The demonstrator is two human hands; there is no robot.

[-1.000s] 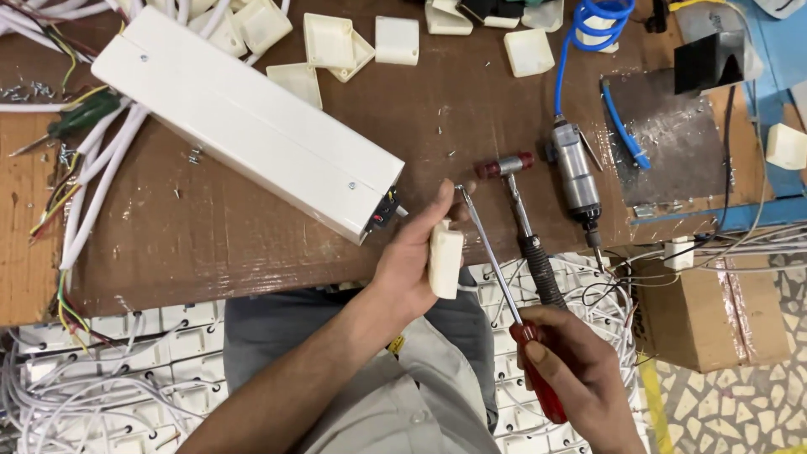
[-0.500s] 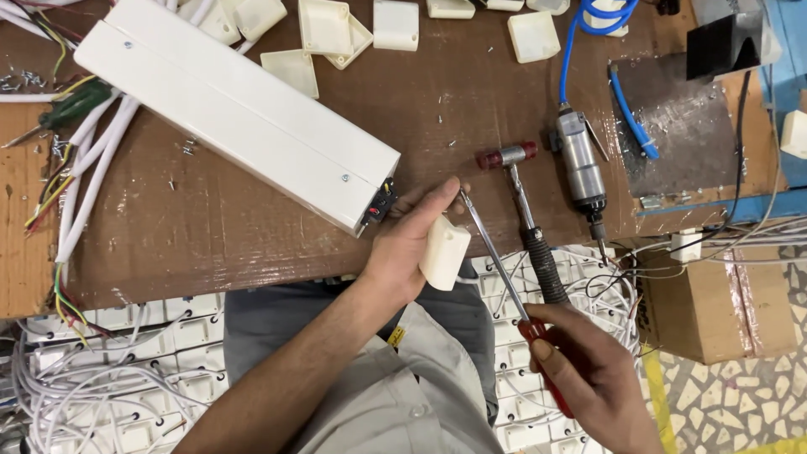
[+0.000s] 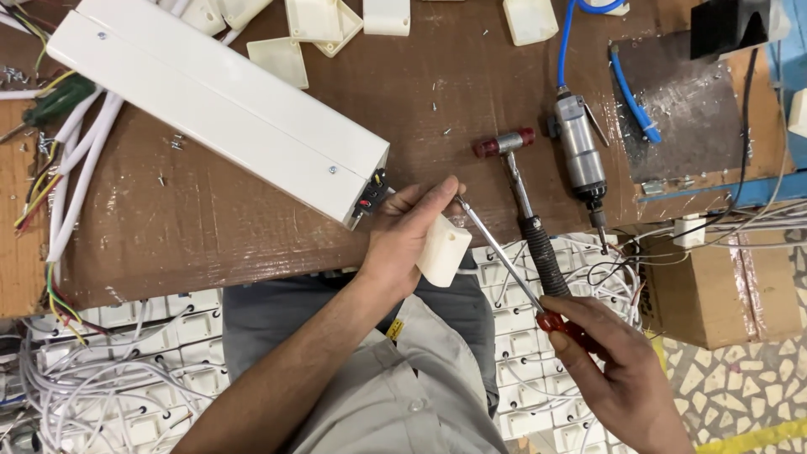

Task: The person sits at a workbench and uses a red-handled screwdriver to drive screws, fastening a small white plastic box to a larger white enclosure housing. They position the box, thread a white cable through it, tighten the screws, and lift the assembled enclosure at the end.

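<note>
Brown bench (image 3: 252,227); white housing (image 3: 218,109); hammer (image 3: 521,193).

Grey shirt, bare forearms

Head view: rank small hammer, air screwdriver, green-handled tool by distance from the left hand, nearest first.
From the left hand:
1. Small hammer, just to its right on the table, handle running past the edge.
2. Air screwdriver, further right, beyond the hammer, on a blue hose.
3. Green-handled tool, far left among the white cables.
</note>
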